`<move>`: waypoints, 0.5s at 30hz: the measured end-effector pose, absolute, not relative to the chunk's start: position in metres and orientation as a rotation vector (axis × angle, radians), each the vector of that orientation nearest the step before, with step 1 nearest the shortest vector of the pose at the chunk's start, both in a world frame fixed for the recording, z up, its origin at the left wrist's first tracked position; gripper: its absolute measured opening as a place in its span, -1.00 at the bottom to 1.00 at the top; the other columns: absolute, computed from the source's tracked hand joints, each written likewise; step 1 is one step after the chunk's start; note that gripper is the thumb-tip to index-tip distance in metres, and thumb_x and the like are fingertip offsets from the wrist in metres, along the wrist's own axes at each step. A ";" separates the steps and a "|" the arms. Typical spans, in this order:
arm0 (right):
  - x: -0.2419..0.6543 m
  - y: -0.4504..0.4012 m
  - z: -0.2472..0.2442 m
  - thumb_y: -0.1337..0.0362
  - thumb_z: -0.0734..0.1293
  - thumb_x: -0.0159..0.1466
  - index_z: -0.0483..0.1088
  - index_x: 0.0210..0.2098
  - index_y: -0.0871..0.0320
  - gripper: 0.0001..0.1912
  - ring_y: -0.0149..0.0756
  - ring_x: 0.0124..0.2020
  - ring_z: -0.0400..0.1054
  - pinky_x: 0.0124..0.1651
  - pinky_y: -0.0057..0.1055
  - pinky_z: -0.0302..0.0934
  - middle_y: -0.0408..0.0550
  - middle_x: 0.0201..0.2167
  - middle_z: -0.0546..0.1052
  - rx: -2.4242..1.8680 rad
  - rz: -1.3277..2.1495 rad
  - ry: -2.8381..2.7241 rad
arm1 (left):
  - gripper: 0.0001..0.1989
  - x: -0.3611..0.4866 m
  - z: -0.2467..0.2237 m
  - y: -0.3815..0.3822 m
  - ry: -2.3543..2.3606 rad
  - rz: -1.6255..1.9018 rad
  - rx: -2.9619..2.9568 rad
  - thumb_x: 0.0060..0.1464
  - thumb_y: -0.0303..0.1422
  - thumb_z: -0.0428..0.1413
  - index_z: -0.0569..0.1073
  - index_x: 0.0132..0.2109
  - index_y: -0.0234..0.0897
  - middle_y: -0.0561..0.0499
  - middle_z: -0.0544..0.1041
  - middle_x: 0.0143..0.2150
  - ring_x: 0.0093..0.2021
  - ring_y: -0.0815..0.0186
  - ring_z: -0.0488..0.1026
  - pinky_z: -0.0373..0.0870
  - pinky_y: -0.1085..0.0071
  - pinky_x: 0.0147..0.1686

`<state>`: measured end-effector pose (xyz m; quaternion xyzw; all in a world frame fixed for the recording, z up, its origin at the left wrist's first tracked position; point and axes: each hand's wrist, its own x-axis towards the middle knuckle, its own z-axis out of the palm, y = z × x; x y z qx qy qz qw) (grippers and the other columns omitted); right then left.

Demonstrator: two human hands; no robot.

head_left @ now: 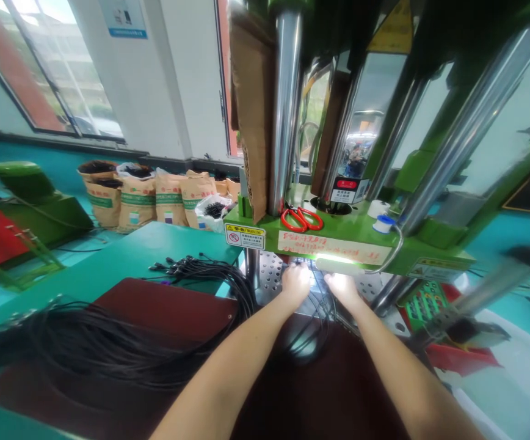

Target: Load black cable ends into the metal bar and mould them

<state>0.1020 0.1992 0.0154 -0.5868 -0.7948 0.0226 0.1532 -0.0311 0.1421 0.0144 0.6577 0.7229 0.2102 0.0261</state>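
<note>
Both of my hands reach under the green head of a press (421, 244), into a brightly lit gap. My left hand (297, 282) is closed, knuckles up, beside thin black cables (322, 311); what its fingers grip is hidden. A short way to the right, my right hand (342, 288) is also closed, thumb toward the left, at the other side of these cables. Whatever is in its fingers is too small and bright to make out. The cables hang toward me in loops over a dark red-brown board (333, 391).
A thick bundle of black cables (127, 348) lies on a green table (155, 247) at left. Red-handled scissors (301, 220) and a white spool with a blue rim (384, 224) rest on the press. Steel columns (287, 110) flank the work gap. Paper sacks (139, 198) stand behind.
</note>
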 end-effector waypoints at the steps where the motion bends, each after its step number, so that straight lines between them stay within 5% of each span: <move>1: 0.101 0.199 0.016 0.34 0.19 0.14 0.46 -0.33 0.22 -0.77 -0.11 -0.20 0.39 -0.18 -0.30 0.20 0.12 -0.29 0.52 -1.686 0.046 -2.283 | -0.75 -0.031 0.013 0.143 2.224 0.651 2.045 0.01 -0.50 -0.05 0.41 -0.15 -0.45 -0.23 0.48 -0.30 -0.13 0.11 0.39 0.30 0.29 -0.16; 10: 0.097 0.197 0.026 0.40 0.14 0.15 0.45 -0.25 0.30 -0.71 -0.05 -0.16 0.36 -0.08 -0.25 0.17 0.22 -0.21 0.50 -1.632 -0.041 -2.398 | -0.75 -0.031 0.016 0.148 2.215 0.659 2.055 0.03 -0.50 -0.06 0.41 -0.14 -0.46 -0.23 0.46 -0.31 -0.13 0.08 0.35 0.30 0.27 -0.17; 15: 0.099 0.190 0.033 0.42 0.09 0.20 0.42 -0.19 0.28 -0.68 -0.09 -0.07 0.31 0.02 -0.24 0.11 0.18 -0.16 0.48 -1.513 -0.087 -2.469 | -0.71 -0.018 0.023 0.140 2.260 0.729 2.063 0.11 -0.47 -0.15 0.38 -0.10 -0.43 -0.25 0.38 -0.08 -0.04 0.06 0.28 0.24 0.21 -0.13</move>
